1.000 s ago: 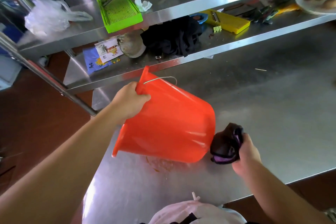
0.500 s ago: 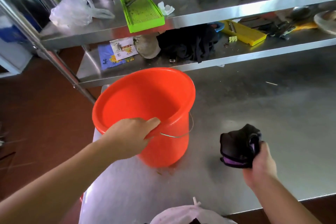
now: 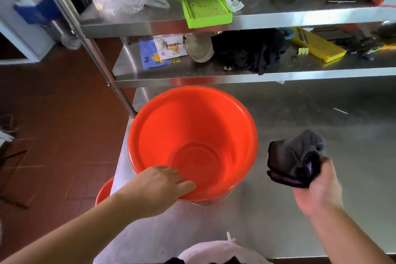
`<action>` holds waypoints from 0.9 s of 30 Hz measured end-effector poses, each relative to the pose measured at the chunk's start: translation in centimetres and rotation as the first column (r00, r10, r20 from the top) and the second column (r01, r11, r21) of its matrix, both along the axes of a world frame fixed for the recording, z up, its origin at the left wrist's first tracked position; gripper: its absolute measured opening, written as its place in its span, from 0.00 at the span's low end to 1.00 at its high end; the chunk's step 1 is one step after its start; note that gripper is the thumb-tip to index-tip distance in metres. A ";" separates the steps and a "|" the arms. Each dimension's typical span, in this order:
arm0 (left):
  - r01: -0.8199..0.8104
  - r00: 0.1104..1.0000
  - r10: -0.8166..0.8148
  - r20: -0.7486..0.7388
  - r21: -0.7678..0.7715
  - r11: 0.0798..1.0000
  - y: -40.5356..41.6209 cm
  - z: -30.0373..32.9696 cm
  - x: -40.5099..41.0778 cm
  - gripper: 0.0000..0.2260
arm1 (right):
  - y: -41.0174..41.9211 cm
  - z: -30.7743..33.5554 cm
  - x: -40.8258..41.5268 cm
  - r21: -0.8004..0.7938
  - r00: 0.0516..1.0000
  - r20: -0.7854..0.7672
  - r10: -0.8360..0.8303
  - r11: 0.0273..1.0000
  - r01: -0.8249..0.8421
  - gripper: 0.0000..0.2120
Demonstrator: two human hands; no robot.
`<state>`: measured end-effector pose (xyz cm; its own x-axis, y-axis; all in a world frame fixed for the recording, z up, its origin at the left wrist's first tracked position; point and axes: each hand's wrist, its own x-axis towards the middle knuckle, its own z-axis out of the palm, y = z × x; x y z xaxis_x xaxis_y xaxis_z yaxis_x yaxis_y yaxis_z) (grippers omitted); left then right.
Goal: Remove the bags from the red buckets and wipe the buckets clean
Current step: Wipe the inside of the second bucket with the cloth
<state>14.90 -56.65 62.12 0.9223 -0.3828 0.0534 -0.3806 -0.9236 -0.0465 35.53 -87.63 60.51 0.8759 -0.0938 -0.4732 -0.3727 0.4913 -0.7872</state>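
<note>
Two red buckets (image 3: 192, 126) (one below table edge), left hand (image 3: 158, 186) gripping rim, right hand (image 3: 317, 188) clutching one cloth (image 3: 295, 156)

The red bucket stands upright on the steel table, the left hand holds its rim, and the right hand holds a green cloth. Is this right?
Not quite: the head view shows the cloth in the right hand is dark, black with purple, not green. The rest holds: red bucket, left hand.
</note>
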 end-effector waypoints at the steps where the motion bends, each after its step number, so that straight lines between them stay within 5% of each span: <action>1: -0.020 1.000 0.020 -0.021 -0.002 1.000 0.2 0.0 -0.3 0.14 | 1.0 1.0 -0.1 -0.017 0.999 0.023 0.032 0.999 -0.031 0.03; 5: -0.123 0.979 0.115 -0.169 -0.037 0.992 1.0 0.5 -1.2 0.24 | 5.1 4.0 1.2 -0.120 0.966 0.234 0.107 0.990 -0.080 0.09; 8: -0.253 0.967 0.240 -0.084 -0.210 0.944 2.6 1.6 -1.7 0.27 | 8.9 5.9 2.3 -0.209 0.897 0.389 0.209 0.969 -0.136 0.10; 11: -0.558 0.810 0.585 0.026 -0.271 0.784 5.6 2.6 -1.4 0.30 | 13.1 7.3 2.8 -0.282 0.818 0.466 0.336 0.933 -0.222 0.09; 14: -0.786 0.595 0.795 -0.116 -0.292 0.545 7.9 2.0 -0.6 0.36 | 17.9 7.8 2.6 -0.450 0.711 0.511 0.483 0.855 -0.258 0.09; 16: -0.818 0.548 0.817 -0.178 -0.319 0.479 8.3 1.0 0.1 0.39 | 21.1 7.3 2.6 -0.542 0.625 0.521 0.581 0.791 -0.283 0.10; 19: -0.822 0.536 0.820 -0.199 -0.345 0.454 7.8 -0.1 1.3 0.41 | 25.9 6.7 2.6 -0.715 0.468 0.483 0.740 0.642 -0.278 0.15; 22: -0.832 0.519 0.833 -0.192 -0.337 0.441 7.6 -0.7 2.0 0.42 | 30.0 6.1 2.5 -0.890 0.167 0.423 0.890 0.443 -0.108 0.23; 25: -0.830 0.544 0.827 -0.141 -0.233 0.506 7.5 -0.9 2.2 0.41 | 33.0 4.9 2.5 -0.952 -0.124 0.148 0.981 0.175 0.251 0.28; 27: -0.822 0.560 0.817 -0.138 -0.216 0.527 7.3 -0.9 2.1 0.40 | 34.1 3.9 2.3 -0.904 -0.201 -0.064 0.978 0.028 0.427 0.29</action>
<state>17.04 -49.34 61.18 0.8253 0.5646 0.0068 0.5512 -0.8083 0.2070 37.88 -53.57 64.41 0.2012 0.9524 0.2289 0.9787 -0.1859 -0.0868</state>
